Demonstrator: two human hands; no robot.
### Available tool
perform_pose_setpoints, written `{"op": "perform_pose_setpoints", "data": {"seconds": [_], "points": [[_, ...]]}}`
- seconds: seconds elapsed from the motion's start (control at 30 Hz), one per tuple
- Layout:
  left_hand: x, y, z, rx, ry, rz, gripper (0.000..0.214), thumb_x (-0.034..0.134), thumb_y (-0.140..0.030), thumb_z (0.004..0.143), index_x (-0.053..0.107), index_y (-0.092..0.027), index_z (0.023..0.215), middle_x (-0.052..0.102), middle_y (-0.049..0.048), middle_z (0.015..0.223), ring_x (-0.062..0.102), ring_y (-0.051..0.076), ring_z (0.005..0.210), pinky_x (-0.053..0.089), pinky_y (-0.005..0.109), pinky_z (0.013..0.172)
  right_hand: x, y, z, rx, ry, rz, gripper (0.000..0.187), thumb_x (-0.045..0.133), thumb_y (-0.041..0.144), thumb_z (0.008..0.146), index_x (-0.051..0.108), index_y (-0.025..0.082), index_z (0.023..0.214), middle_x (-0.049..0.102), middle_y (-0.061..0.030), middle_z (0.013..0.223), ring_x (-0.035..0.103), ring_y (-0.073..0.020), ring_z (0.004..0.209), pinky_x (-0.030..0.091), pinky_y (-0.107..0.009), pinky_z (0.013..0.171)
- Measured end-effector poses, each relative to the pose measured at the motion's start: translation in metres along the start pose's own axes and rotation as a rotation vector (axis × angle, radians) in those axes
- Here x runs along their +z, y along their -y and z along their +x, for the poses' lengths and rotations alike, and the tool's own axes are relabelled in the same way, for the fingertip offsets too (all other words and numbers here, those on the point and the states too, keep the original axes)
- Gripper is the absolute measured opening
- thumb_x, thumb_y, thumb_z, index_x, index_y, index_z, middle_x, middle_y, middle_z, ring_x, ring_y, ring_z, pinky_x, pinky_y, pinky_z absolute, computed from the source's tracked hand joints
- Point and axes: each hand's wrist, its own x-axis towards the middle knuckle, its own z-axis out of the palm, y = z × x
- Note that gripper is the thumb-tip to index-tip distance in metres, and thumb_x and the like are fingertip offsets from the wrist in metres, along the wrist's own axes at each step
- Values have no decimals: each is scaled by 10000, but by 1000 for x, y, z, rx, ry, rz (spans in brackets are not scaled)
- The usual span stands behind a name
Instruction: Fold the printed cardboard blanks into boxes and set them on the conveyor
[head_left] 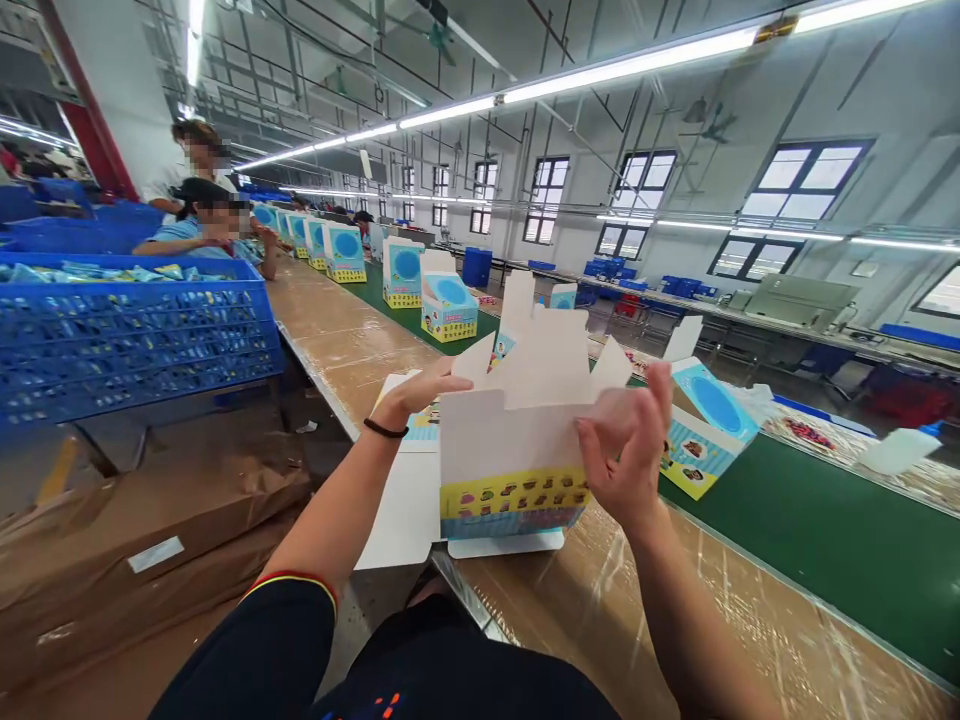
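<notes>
White card carton held by curled left hand and spread right hand could crease if squeezed, or drop past the table edge if released.

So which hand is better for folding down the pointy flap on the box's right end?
Probably the right hand: its fingers stand just beside that flap of the printed cardboard box. The left hand is at the box's other end, so it looks farther away.

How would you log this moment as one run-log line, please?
left hand: holds open white printed cardboard carton | right hand: holds same carton
</notes>
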Motion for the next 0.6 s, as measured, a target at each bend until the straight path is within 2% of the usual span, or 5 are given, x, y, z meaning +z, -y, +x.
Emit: {"op": "perform_pose_setpoints", "data": {"seconds": [0.1,0.2,0.27,0.43,0.6], "points": [[11,14,8,9,246,6,861,707,-612,692,629,-187,1436,770,128,1273,654,410,1238,554,500,1030,-4,11,23,-83,485,-225,391,411,385,1097,728,248,1278,783,-110,1210,648,-314,1322,341,-558,1253],[15,33,6,-34,122,-133,884,720,-622,693,606,-192,1458,742,133,1327,632,413,1279,506,524,1101,8,18,30,93,1050,-450,553,289,319,1127,813,161,1051,818,-160,1060,755,-309,1068,501,-484,1055],[17,43,0,-92,51,-285,972,757,-674,642,592,-192,1469,727,142,1350,627,434,1295,499,546,1112,18,21,28,160,1243,-546,591,253,296,1132,816,122,1090,802,-200,1140,748,-326,1105,501,-471,1007],[34,41,-9,-166,61,-502,1004,638,-912,674,623,-206,1388,729,142,1326,578,425,1374,503,528,1118,31,28,24,16,1329,-530,512,318,294,1122,772,102,1261,756,-219,1280,695,-324,1223,399,-484,1096],[48,29,4,-326,-15,-197,901,843,-661,614,538,-194,1321,683,138,1348,640,349,1265,556,445,1019,37,26,25,-29,1331,-509,479,351,274,1116,778,94,1235,769,-212,1236,707,-323,1176,464,-438,995]]}}
